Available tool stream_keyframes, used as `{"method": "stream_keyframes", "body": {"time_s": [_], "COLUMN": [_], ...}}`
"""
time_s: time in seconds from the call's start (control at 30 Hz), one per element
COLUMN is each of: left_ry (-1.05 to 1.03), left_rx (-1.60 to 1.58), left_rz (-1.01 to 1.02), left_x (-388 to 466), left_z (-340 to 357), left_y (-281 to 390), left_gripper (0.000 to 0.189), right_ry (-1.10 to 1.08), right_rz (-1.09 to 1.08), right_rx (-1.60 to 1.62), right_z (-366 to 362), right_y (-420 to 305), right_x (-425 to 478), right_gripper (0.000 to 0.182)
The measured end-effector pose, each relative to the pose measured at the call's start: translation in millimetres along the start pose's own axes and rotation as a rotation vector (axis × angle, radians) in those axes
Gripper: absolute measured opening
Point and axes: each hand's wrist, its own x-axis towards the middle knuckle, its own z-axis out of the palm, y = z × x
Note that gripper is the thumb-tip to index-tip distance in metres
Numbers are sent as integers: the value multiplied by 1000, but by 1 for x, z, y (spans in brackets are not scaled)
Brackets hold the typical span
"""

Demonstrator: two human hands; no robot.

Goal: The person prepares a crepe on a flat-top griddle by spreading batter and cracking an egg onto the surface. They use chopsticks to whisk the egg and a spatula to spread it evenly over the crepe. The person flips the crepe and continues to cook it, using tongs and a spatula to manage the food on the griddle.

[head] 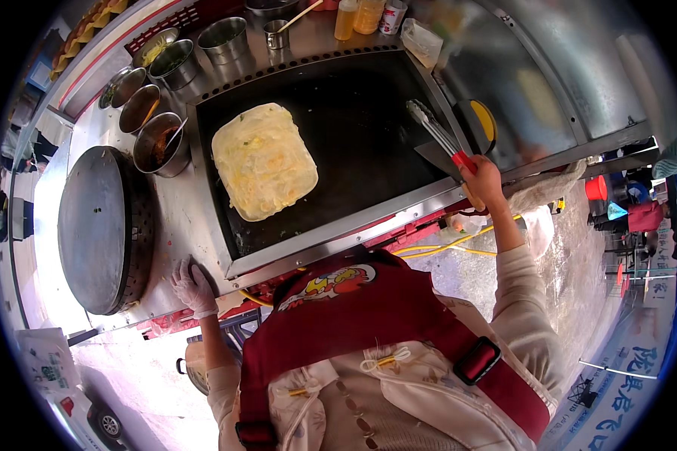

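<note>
A squarish pale flatbread (264, 163) with greenish-yellow flecks lies on the left half of the black griddle (361, 152). My right hand (481, 176) grips the red handle of metal tongs (437, 128), whose tips reach over the griddle's right side. Under the tongs rests a scraper (435, 159), its blade on the griddle and its wooden handle close below my hand. My left hand (194, 287), in a clear plastic glove, lies with fingers spread on the steel counter (183, 225), between the griddle frame and a round crepe plate (95, 225).
Steel pots, including one of reddish sauce (161, 145) and one of greens (172, 63), line the counter's left and back. Behind the griddle stand a small cup with a stick (276, 35) and oil bottles (346, 20). A steel panel (519, 84) rises at the right.
</note>
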Motion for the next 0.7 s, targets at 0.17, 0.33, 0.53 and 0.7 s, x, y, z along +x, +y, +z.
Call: {"method": "stream_keyframes", "body": {"time_s": [0.17,0.33,0.53,0.7], "left_ry": [-6,23,52,52], "left_rx": [26,13,29,10], "left_rz": [-3,25,23,46], "left_x": [-4,-2,-5,-1], "left_z": [2,2,4,1], "left_y": [-3,-2,-6,0], "left_gripper": [28,27,24,22], "right_ry": [-24,93,29,-57], "right_rz": [24,141,113,80], "right_rx": [6,-204,-185,-274], "right_z": [39,37,34,21], "right_y": [-20,-28,-19,-22], "right_x": [-55,-51,-49,-45], "right_gripper": [31,39,45,48]}}
